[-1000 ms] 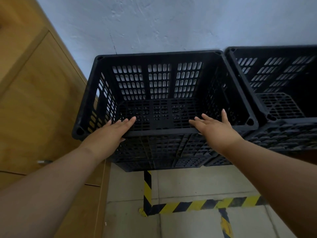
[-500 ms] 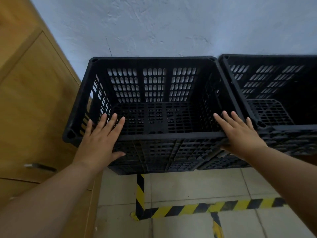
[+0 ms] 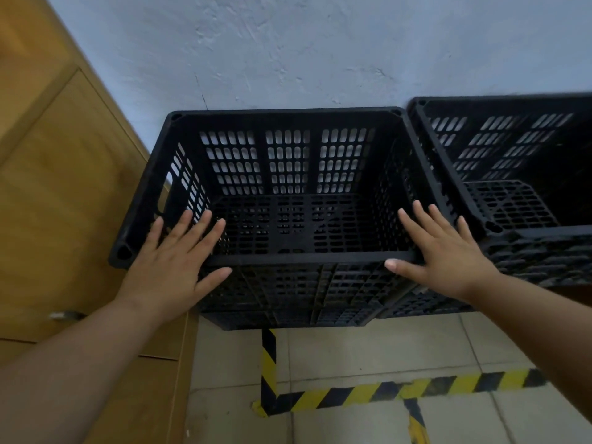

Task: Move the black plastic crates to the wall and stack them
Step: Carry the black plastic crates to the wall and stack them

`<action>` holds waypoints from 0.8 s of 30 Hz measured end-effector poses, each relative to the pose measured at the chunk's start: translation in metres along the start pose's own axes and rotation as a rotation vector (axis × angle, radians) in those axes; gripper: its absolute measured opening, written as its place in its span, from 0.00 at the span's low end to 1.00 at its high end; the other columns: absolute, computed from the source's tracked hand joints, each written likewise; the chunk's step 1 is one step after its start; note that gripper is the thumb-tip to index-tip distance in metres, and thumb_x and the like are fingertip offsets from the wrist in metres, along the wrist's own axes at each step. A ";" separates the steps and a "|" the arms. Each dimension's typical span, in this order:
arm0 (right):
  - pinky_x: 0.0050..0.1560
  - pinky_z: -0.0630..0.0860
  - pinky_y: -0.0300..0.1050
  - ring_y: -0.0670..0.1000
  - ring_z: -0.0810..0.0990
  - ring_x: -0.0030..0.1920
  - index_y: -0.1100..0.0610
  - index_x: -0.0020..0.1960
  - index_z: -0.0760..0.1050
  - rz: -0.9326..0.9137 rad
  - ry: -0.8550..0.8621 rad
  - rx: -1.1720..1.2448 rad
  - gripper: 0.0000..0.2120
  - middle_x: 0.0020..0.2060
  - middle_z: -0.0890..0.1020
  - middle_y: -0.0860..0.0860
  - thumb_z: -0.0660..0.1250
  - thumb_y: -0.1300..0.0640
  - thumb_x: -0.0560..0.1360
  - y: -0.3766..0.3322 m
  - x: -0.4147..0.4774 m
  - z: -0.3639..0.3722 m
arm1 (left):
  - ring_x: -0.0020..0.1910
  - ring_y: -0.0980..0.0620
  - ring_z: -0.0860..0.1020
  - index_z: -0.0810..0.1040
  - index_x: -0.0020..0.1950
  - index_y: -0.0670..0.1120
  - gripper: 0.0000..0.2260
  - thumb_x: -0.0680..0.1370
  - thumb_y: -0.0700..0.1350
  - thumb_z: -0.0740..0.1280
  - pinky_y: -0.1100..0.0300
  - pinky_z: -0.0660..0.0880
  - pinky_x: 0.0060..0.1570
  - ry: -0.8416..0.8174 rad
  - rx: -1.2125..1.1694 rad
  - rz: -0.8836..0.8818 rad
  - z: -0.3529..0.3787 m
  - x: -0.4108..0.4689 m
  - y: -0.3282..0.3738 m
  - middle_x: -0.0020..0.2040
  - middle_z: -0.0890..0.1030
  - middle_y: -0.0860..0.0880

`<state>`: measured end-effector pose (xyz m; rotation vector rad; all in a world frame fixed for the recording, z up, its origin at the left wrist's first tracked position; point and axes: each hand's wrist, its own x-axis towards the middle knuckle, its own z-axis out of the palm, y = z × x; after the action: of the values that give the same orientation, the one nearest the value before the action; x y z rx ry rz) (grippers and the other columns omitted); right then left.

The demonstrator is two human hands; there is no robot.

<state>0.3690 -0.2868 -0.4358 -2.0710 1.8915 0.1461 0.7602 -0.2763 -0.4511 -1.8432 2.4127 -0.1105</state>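
Change: both hands have slid outwards along the near rim, from close to its middle to its two near corners.
Top crate point(image 3: 304, 258): black slotted plastic, open side up, its far rim against the wall point(image 3: 320, 52) or just off it; I cannot tell which.
Lower lattice point(image 3: 288, 315): more black crate shows under the near rim, so this crate appears to be stacked already; how many lie beneath is hidden.
Left hand point(image 3: 173, 261): flat, fingers spread, palm over the near-left corner and thumb lying down the near face.
Right hand point(image 3: 445, 254): flat and spread likewise over the near-right corner, thumb on the rim.
Why so held: palms at both corners probably press the crate level and square it to the wall, not lift it.
Neighbour crate point(image 3: 512, 149): same kind, just beside on the right, rims nearly touching.
Wooden cabinet point(image 3: 64, 187): close on the left, leaving a narrow gap.
Hazard tape point(image 3: 384, 392): yellow-black stripes on the tiled floor point(image 3: 368, 354), near side.
Judgement: this crate looks placed, with only a last seating push remaining.
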 end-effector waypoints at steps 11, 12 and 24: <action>0.75 0.51 0.53 0.52 0.41 0.76 0.58 0.77 0.37 0.491 0.178 0.233 0.34 0.77 0.42 0.53 0.55 0.65 0.79 -0.008 0.048 -0.002 | 0.70 0.59 0.31 0.33 0.70 0.60 0.32 0.67 0.67 0.25 0.50 0.31 0.70 -0.035 -0.182 -0.168 0.001 0.027 0.008 0.72 0.34 0.57; 0.74 0.55 0.54 0.53 0.44 0.76 0.58 0.77 0.39 0.499 0.204 0.223 0.34 0.77 0.44 0.54 0.54 0.69 0.78 -0.007 0.050 -0.002 | 0.70 0.59 0.31 0.33 0.70 0.60 0.32 0.67 0.67 0.26 0.50 0.31 0.70 -0.035 -0.179 -0.160 0.001 0.027 0.008 0.72 0.34 0.58; 0.50 0.73 0.57 0.65 0.65 0.68 0.58 0.77 0.48 0.481 0.234 0.043 0.32 0.76 0.54 0.59 0.58 0.69 0.77 0.005 0.055 -0.012 | 0.72 0.57 0.34 0.37 0.74 0.58 0.33 0.70 0.67 0.29 0.50 0.33 0.71 -0.012 -0.174 -0.173 0.001 0.026 0.016 0.76 0.39 0.55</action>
<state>0.3690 -0.3431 -0.4414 -1.6263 2.4830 -0.0277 0.7379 -0.2969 -0.4555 -2.1177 2.3170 0.0999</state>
